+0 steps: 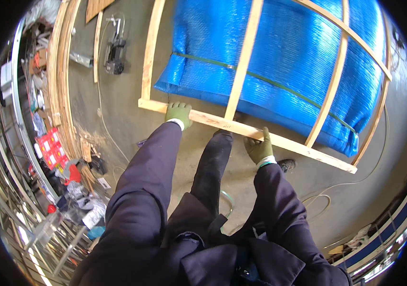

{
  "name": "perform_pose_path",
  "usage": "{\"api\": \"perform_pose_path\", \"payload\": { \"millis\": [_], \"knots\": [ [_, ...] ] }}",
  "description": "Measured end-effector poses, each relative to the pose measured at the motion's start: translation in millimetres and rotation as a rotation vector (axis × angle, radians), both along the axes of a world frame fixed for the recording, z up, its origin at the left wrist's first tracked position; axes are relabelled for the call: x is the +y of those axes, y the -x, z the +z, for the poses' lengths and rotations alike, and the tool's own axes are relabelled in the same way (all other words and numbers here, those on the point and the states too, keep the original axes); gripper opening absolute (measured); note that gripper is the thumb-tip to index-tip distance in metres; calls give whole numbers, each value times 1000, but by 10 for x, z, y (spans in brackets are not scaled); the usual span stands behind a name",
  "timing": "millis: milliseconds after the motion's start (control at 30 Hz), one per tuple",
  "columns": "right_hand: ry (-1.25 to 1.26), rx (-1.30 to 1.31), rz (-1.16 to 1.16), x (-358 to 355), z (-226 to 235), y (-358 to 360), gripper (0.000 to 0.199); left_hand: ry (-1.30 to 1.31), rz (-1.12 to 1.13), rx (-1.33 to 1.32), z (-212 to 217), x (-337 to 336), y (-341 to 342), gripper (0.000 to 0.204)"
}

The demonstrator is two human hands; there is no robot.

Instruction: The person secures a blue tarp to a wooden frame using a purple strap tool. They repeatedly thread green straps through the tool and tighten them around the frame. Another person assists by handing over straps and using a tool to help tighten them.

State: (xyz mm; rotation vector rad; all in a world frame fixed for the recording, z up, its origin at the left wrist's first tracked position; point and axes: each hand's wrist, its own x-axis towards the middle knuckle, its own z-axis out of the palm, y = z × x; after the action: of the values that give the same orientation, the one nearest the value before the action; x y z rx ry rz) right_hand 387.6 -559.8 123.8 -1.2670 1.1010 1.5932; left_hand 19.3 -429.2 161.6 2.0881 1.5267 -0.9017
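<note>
Bare floor left of frame

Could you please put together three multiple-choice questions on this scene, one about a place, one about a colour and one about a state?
1. Where does the left hand rest?
A. on the bottom rail of the wooden frame
B. on the floor
C. on the black power tool

2. What colour is the wrapped load behind the frame?
A. red
B. blue
C. white

3. How does the right hand stand with the bottom rail?
A. hanging apart from it
B. gripping it, with the thumb up over its face
C. lying flat on the wrap

Answers:
1 A: the green glove lies on the rail near the frame's left corner.
2 B: the woven wrap is bright blue, with a thin green strap across it.
3 B: the glove meets the rail from below and its thumb overlaps the wood.
</note>
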Motion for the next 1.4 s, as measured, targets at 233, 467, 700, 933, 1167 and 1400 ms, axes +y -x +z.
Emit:
{"api": "perform_pose_path", "payload": {
  "millis": [233, 467, 700, 933, 1167, 1400],
  "knots": [
    [-93, -116, 355, 157, -132, -126, 48, 447, 281, -148, -602, -10, 317, 70],
    [-12, -172, 746, 351, 712, -514, 68, 523, 889, -503, 35, -867, 571, 68],
    [-923, -173, 1460, -8, 974, -658, 35, 443, 1049, -453, 704, -1940, 947, 59],
    [-678, -32, 1240, -399, 1721, -625, 42, 456, 1153, -467, 1472, -2705, 1065, 57],
    [-469, 272, 720, -962, 2149, -967, 22, 357, 1347, -635, 2355, -3099, 954, 51],
    [-338, -73, 991, -1895, 2913, -1008, 23, 310, 1159, -576, 3119, -3414, 1319, 55]
  ]
}}
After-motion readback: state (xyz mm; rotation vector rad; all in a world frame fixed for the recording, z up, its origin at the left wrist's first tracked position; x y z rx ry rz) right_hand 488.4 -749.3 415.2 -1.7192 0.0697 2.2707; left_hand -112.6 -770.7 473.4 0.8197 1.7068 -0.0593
